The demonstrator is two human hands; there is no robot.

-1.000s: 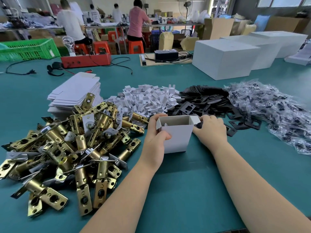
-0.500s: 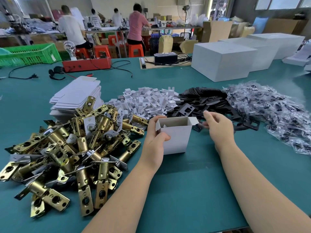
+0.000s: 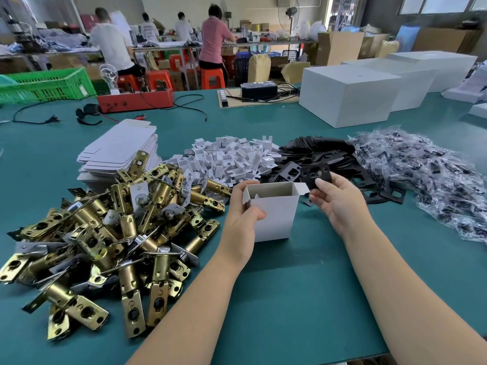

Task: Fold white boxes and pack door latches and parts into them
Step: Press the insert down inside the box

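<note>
Hands: left hand [image 3: 242, 206] grips one open white box [image 3: 274, 212]; right hand [image 3: 340, 204] pinches one black plate [image 3: 315, 175] over green table [image 3: 290, 299].

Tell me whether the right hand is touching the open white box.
Apart. The head view shows the right hand pinching a black plate beside the white box, with teal table visible between them.

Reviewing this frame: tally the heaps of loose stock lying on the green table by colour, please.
Brass door latches: 1 heap
White flat box blanks: 1 stack
White small card pieces: 1 heap
Black plates: 1 heap
Clear bags of dark parts: 1 heap
Total: 5
</note>
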